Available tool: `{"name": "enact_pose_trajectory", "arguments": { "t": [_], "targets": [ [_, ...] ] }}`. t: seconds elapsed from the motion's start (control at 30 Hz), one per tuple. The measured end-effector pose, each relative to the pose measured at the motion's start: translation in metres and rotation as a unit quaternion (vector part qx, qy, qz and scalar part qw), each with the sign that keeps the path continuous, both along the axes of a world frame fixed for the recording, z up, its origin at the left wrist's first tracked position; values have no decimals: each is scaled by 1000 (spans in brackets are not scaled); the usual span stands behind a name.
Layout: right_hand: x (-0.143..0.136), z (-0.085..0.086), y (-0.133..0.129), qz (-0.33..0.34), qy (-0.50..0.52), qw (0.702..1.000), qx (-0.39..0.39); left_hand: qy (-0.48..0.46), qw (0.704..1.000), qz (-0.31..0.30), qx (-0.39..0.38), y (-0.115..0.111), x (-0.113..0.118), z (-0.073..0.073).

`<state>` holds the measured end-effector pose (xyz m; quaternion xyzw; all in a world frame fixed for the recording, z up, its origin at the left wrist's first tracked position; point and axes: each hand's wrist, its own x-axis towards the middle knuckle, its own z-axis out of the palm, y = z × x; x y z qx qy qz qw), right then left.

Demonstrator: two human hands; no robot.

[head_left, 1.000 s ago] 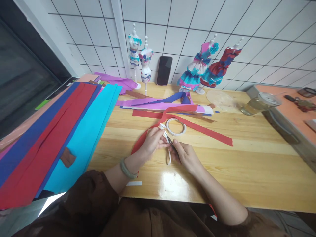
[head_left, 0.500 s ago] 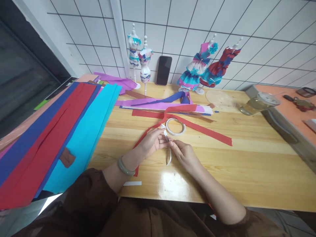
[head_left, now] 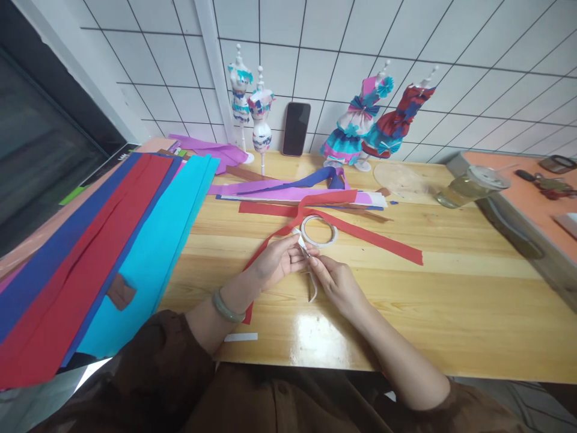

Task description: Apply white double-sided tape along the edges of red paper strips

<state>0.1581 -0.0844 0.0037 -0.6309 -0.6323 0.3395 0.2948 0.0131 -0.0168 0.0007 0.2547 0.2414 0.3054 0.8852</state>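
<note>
My left hand [head_left: 280,260] pinches a small white piece [head_left: 301,241], probably paper or tape, between thumb and fingers. My right hand [head_left: 337,281] meets it from the right, closed on a slim metal tool [head_left: 306,252] whose tip touches the white piece; tweezers or small scissors, I cannot make out which. Below the fingers dangles a narrow white strip [head_left: 314,292]. Just beyond my hands lies a roll of white tape [head_left: 334,236] on the table. A red crepe paper strip [head_left: 270,239] passes behind and under my left wrist.
Folded crepe paper sheets [head_left: 130,210] in red, blue and turquoise cover the left side. Purple strips [head_left: 270,191] lie farther back. Along the wall stand a phone [head_left: 296,129] and several dressed mini mannequins [head_left: 354,123]. A lidded cup [head_left: 471,186] is at right.
The dangling white strip has swung slightly to the right. Both hands keep their hold in nearly the same place, while the view has shifted a little.
</note>
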Motion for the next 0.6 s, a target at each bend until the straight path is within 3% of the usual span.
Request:
{"name": "enact_pose_trajectory", "arguments": {
  "t": [0.2, 0.6],
  "targets": [
    [-2, 1, 0, 1, 44, 999, -16, 4, 1000, -9, -11, 0, 1, 1],
    [-6, 0, 1, -26, 38, 999, -19, -3, 1000, -11, -27, -3, 4, 2]
  ]
}}
